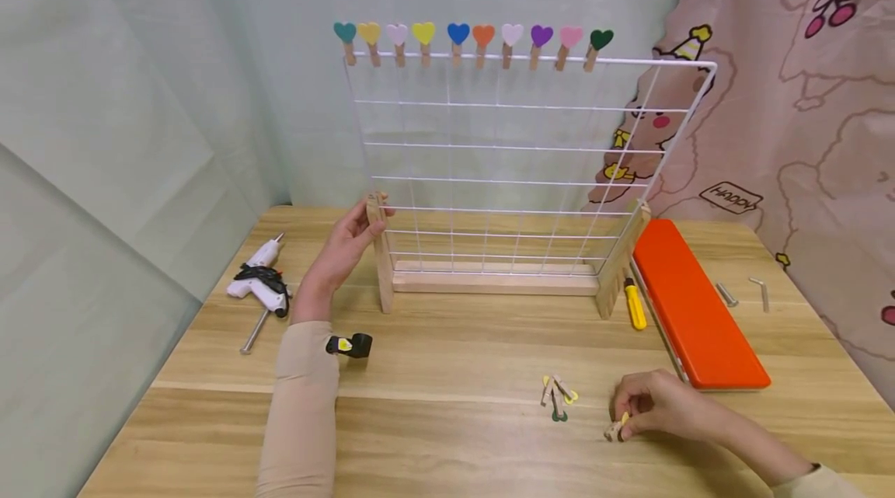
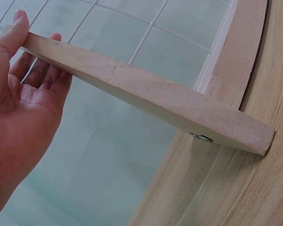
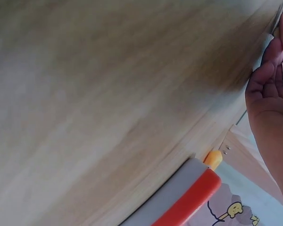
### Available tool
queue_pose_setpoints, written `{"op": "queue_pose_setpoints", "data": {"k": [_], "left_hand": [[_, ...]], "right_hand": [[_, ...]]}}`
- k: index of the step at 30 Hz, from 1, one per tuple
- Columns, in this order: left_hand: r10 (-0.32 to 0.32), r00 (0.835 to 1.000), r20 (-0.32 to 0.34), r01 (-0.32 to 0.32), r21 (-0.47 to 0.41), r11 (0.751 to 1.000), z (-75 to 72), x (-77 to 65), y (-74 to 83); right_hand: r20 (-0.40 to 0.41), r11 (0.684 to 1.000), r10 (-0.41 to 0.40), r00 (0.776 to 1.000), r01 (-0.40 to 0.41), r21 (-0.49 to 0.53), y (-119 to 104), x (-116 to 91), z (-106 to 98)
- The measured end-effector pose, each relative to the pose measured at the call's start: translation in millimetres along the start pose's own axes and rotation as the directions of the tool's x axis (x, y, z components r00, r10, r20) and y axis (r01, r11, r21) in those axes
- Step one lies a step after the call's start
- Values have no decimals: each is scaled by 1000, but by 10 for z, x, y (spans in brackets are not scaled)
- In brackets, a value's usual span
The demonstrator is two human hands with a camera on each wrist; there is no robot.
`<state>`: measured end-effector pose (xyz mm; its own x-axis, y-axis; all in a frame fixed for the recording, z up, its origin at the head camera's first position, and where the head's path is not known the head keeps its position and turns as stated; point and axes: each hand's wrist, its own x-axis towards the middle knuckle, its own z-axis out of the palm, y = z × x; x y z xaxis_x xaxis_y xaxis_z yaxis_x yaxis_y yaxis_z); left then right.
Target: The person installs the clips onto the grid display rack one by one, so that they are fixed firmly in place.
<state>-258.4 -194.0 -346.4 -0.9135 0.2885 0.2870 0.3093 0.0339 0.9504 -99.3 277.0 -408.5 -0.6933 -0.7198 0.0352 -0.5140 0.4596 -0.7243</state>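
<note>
A white wire grid (image 1: 517, 148) stands upright in a wooden frame, with a row of heart-topped clothespins (image 1: 484, 36) in mixed colours clipped along its top bar. My left hand (image 1: 348, 242) holds the upper end of the left wooden post (image 1: 382, 269). In the left wrist view, the thumb and fingers lie on opposite sides of that post (image 2: 146, 89). At the front right, my right hand (image 1: 660, 409) pinches a small clothespin with a yellow heart (image 1: 615, 430), low over the table. Beside it lies a small pile of clothespins (image 1: 557, 397) with yellow and green hearts.
A red case (image 1: 699, 304) lies right of the frame, with a yellow-handled screwdriver (image 1: 635, 305) between them. Past the case are a metal bolt (image 1: 727, 294) and a hex key (image 1: 762, 294). A white glue gun (image 1: 260, 276) with black cord lies on the left, near a metal rod (image 1: 255, 332).
</note>
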Motion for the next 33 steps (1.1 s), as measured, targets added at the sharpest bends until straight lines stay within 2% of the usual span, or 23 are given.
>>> {"op": "queue_pose_setpoints", "data": {"k": [7,11,15,20,23,25,27,28,30,33], "left_hand": [[-1,1000,-5,1,3,1000,-6,1,2],[-10,1000,-10,10,13,1000,-10,2,2],[-16,1000,-12,17,16,1000,-18,-2,4],[-21,1000,-9,22,30,999,-18,-19,26],[-20,1000,-7,20,14,1000,-28,-14,-8],[-22,1000,-2,22,11,1000,-28,-17,-11],[-25,1000,-2,25,16,1000,-33,-20,-12],[-28,1000,-3,28,19,999,-29,-19,-17],[-28,1000,-6,28,24,999,-22,-16,-25],[-31,999,-8,32,31,999,-8,-7,-31]], "right_hand": [[-43,991,-121,992,123,56,33,30,4],[-62,994,-69,996,74,86,-46,91,-87],[-143,999,-37,989,38,6,-231,251,-340],[-270,989,-125,955,98,-109,-554,563,-831],[-343,972,-203,917,147,-180,-817,773,-1131],[-413,968,-212,885,133,-212,-1047,889,-1294],[-495,975,-192,847,110,-190,-1302,1000,-1441],[-538,984,-167,826,108,-139,-1419,1042,-1507],[-624,987,-142,768,157,-31,-1626,1145,-1626],[-722,941,-198,663,334,49,-1804,1299,-1782]]}}
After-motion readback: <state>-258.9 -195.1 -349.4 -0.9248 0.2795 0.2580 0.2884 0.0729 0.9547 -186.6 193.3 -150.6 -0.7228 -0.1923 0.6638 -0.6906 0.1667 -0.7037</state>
